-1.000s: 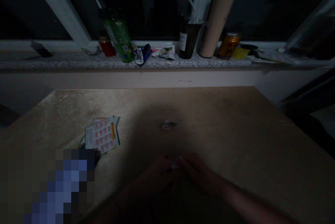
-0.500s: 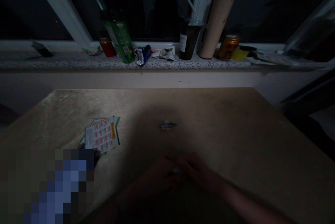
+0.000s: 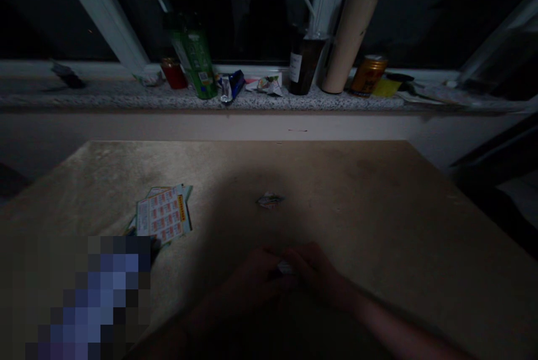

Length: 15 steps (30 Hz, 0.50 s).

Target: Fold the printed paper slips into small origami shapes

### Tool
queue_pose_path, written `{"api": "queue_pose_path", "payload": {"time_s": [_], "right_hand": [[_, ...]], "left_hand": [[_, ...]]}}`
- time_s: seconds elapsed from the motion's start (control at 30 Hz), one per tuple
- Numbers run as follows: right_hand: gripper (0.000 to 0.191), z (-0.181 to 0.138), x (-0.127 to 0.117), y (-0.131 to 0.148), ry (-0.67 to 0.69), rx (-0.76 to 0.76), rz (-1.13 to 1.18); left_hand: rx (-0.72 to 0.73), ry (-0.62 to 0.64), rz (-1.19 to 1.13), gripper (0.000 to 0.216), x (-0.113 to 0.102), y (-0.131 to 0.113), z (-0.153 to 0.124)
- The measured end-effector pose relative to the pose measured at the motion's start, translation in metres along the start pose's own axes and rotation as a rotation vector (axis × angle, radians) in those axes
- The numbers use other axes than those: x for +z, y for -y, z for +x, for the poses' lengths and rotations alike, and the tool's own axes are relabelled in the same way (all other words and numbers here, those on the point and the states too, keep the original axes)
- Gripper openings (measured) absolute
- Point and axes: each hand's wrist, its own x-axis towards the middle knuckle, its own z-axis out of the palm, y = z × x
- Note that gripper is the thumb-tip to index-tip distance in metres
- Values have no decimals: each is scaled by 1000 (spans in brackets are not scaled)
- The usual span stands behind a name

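Close together over the near part of the table, my left hand (image 3: 259,275) and my right hand (image 3: 310,263) are in deep shadow. Both are closed around a small whitish piece of paper (image 3: 284,266), whose pale face shows between the fingers. Most of it is hidden by the hands, and the finger details are too dark to make out. Beyond them on the tabletop lies a small folded, crumpled paper (image 3: 269,200), apart from both hands.
Printed cards (image 3: 163,214) lie on the table (image 3: 357,197) at left, beside a blurred-out area. On the stone sill (image 3: 252,103) stand a green bottle (image 3: 199,65), a dark cup with a straw (image 3: 300,65), a tall pinkish flask (image 3: 355,29), an orange can (image 3: 369,75) and crumpled wrappers (image 3: 269,85).
My hands stay together in nearly the same place, with slight finger movement. A little more of the pale paper shows between them. The crumpled paper on the table has not moved.
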Motion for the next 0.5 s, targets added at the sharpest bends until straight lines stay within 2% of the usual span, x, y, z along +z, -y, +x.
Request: {"api": "queue_pose_path", "payload": {"time_s": [0.17,0.33,0.4,0.5], "right_hand": [[51,0,0,-1,-2,22,44],[54,0,-1,1,-16,40,74],[54,0,-2,2,-21,39,83],[48,-1,-2,1,-12,52,43]], "left_hand": [[4,-73,22,37,-3,-9,0],[29,-110,43,46,-2,-7,0],[-21,-140,7,49,-2,-7,1],[-165,-250,-117,51,-4,-10,1]]}}
